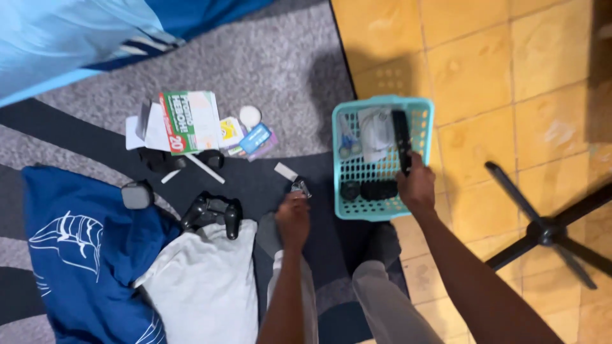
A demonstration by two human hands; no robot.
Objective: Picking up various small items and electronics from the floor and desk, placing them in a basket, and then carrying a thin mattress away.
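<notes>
While the right hand (417,185) grips a long black remote (401,141) w/ fingers closed round its near end, the remote sits over the teal basket (424,114), partly inside. The left hand (293,220) is down on the grey rug (287,70), fingers curled on a small dark packet (299,186); looks pinched, but it's too small to tell what it is exactly.

Basket stands at the rug's right edge, next to the yellow floor tiles (497,76). It already holds a white bundle (376,130), a round black item (350,190) & a dark ribbed piece (378,189) near the front wall.

Left of the hands: a black game controller (211,213) touching a white cloth (204,280), a small grey cube (137,195), a pile of papers & cards (188,121), a white round lid (250,116), a blue cloth (83,255) at near left. Black chair base (548,232) stands on the tiles, well apart on the right.

To do it well, imo: lay the remote flat along the basket's length, beside the bundle, not on top of the small bits, so it doesn't tip out. Pinch the packet firmly by its edges, lift clear of the rug before moving across to the basket.
</notes>
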